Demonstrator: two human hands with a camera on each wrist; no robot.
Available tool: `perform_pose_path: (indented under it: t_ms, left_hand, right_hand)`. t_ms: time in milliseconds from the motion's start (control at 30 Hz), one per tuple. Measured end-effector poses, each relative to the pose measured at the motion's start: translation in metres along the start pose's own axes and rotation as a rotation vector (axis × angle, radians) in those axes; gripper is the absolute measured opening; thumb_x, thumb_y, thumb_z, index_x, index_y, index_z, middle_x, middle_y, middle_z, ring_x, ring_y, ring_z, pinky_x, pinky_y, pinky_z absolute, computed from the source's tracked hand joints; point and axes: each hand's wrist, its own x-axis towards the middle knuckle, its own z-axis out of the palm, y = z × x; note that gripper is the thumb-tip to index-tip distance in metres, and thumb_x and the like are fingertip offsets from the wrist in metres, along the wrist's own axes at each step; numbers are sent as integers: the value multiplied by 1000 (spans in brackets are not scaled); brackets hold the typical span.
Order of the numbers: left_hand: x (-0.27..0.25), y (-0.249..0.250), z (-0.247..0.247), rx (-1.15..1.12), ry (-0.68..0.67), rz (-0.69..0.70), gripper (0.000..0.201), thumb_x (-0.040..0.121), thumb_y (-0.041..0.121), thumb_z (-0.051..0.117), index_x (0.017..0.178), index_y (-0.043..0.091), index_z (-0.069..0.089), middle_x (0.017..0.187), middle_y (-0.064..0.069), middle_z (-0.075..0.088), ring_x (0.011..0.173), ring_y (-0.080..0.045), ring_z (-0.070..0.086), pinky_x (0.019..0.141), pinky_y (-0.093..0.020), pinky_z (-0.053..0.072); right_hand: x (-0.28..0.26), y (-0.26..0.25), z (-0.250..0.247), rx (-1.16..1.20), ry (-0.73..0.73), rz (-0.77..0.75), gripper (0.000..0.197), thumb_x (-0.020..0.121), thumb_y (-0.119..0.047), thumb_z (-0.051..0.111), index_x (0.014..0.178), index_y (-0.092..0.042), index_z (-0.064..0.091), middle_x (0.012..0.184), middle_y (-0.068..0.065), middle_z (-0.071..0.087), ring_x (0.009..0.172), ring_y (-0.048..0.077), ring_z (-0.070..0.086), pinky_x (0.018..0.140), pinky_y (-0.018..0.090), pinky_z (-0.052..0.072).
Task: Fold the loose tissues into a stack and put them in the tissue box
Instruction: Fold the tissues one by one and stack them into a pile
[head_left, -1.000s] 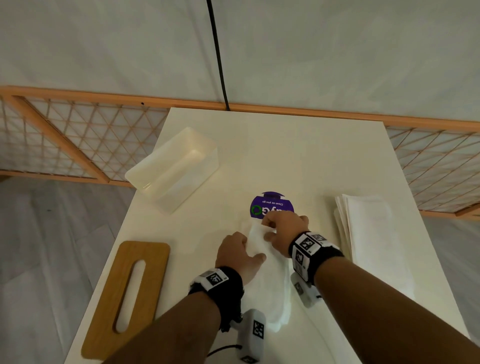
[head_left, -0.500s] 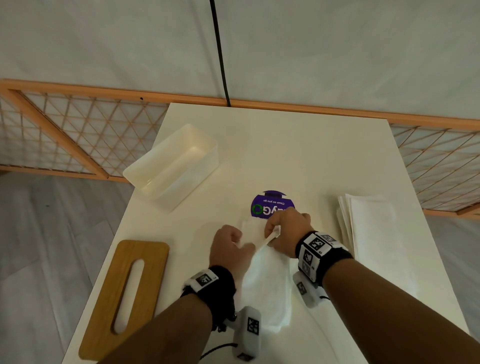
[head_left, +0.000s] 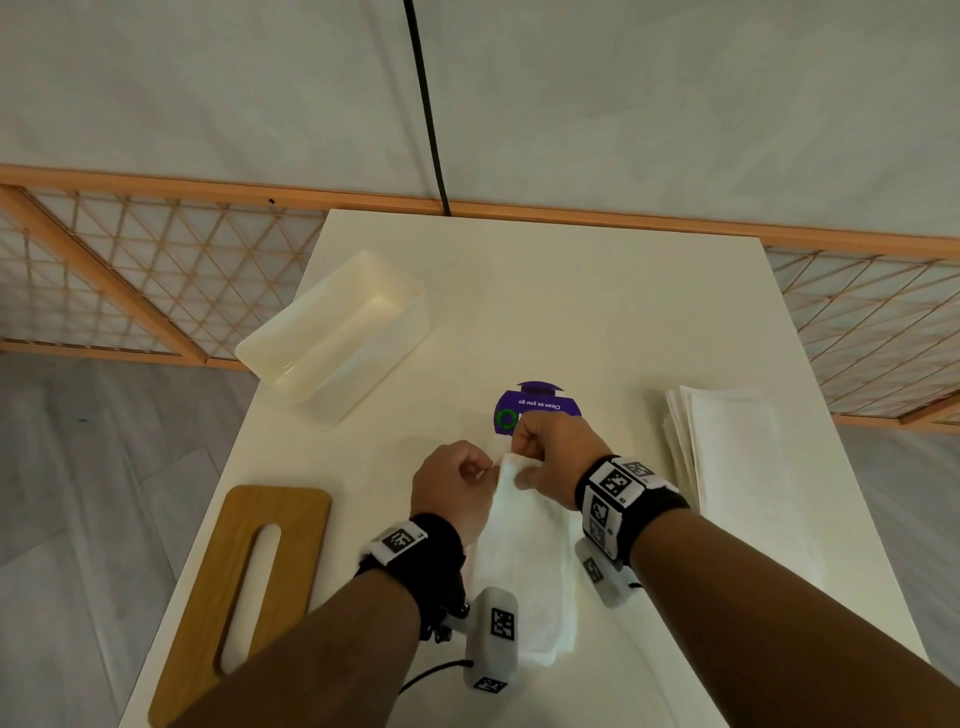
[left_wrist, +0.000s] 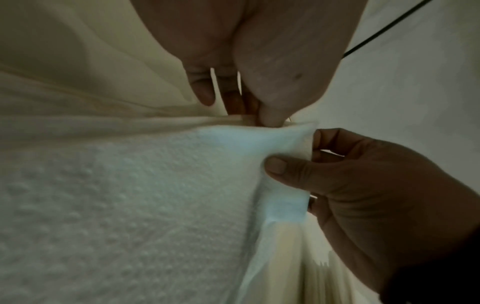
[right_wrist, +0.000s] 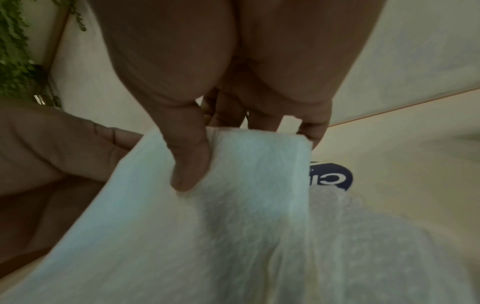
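Floor (head_left: 93, 467) of grey boards runs along the left, behind it a lattice fence (head_left: 130, 280) and a pale wall (head_left: 623, 93) with a black cable (head_left: 426, 104). On the cream table (head_left: 597, 312), a wooden lid (head_left: 291, 545) lies nearest the left edge, the open box (head_left: 332, 332) beyond it. Mid-table, the left hand (head_left: 454, 486) pinches one edge of a white tissue (head_left: 524, 571), the right hand (head_left: 556, 457) pinching its raised top edge, just before a purple pack (head_left: 537, 405). A folded stack (head_left: 727, 457) lies far right.
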Motion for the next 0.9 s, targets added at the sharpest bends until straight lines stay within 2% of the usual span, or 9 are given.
perform_pose_path:
  t_ms: [67, 167, 300, 400, 467, 567, 633, 700, 900]
  left_hand:
    - [-2, 1, -1, -91, -30, 13, 20, 89, 19, 73, 74, 22, 60, 70, 9, 63, 62, -7, 54, 57, -12, 39]
    - [-7, 4, -3, -240, -119, -26, 16, 95, 21, 66, 83, 13, 59, 69, 9, 55, 61, -9, 47, 55, -12, 37]
    - [-18, 1, -4, -192, -279, -63, 42, 77, 27, 85, 106, 24, 55, 95, 9, 69, 83, -9, 66, 69, -24, 52]
    - [-30, -1, -3, -12, -349, -50, 36, 81, 23, 76, 112, 30, 58, 100, 11, 69, 89, -11, 67, 73, -27, 54]
    - [-39, -1, -1, 51, -405, -17, 29, 88, 24, 67, 116, 30, 62, 105, 13, 69, 92, -11, 66, 78, -27, 52]
    - [-55, 4, -1, 150, -447, 91, 24, 97, 24, 59, 121, 24, 58, 110, 10, 66, 94, -11, 60, 78, -23, 41]
    - [-63, 8, 1, 172, -479, 154, 20, 98, 25, 58, 117, 22, 55, 107, 7, 65, 92, -14, 59, 75, -25, 39]
    - [-68, 11, 2, 166, -510, 161, 15, 97, 28, 59, 110, 22, 53, 102, 7, 63, 89, -15, 59, 73, -27, 40]
    - [-57, 8, -6, 246, -495, 26, 18, 89, 27, 60, 106, 25, 57, 101, 10, 62, 88, -13, 57, 58, -12, 35]
  right_hand:
    - [1, -1, 3, 52, 12, -6, 41, 79, -6, 82, 100, -30, 56, 82, -12, 63, 76, 8, 60, 68, 20, 48]
    - [3, 0, 7, 70, 7, -32, 52, 82, -8, 80, 124, -29, 58, 82, -11, 58, 79, 10, 58, 77, 24, 50]
    - [4, 5, 8, -121, 58, -36, 26, 83, -33, 82, 105, -25, 71, 100, -14, 50, 102, 12, 48, 91, 29, 40]
    - [2, 11, 0, -87, 101, -9, 20, 87, -36, 77, 90, -31, 58, 112, -13, 55, 105, 12, 43, 101, 37, 34]
    - [0, 16, -8, 73, 124, 47, 25, 85, -35, 77, 88, -32, 52, 100, -11, 61, 93, 15, 56, 93, 38, 45]
    - [-8, 27, -16, 247, 102, 154, 35, 63, -29, 77, 93, -30, 58, 91, -4, 69, 83, 20, 66, 73, 33, 53]
    - [-15, 36, -19, 201, 43, 162, 23, 57, -22, 67, 79, -15, 65, 72, -4, 66, 68, 20, 63, 64, 32, 53]
    - [-20, 42, -19, 155, 23, 169, 10, 64, -14, 67, 71, -7, 66, 61, -1, 61, 60, 18, 61, 59, 33, 53]
    - [-15, 38, -14, 152, 43, 194, 16, 71, -8, 77, 77, -21, 70, 78, -4, 71, 72, 16, 69, 62, 28, 55]
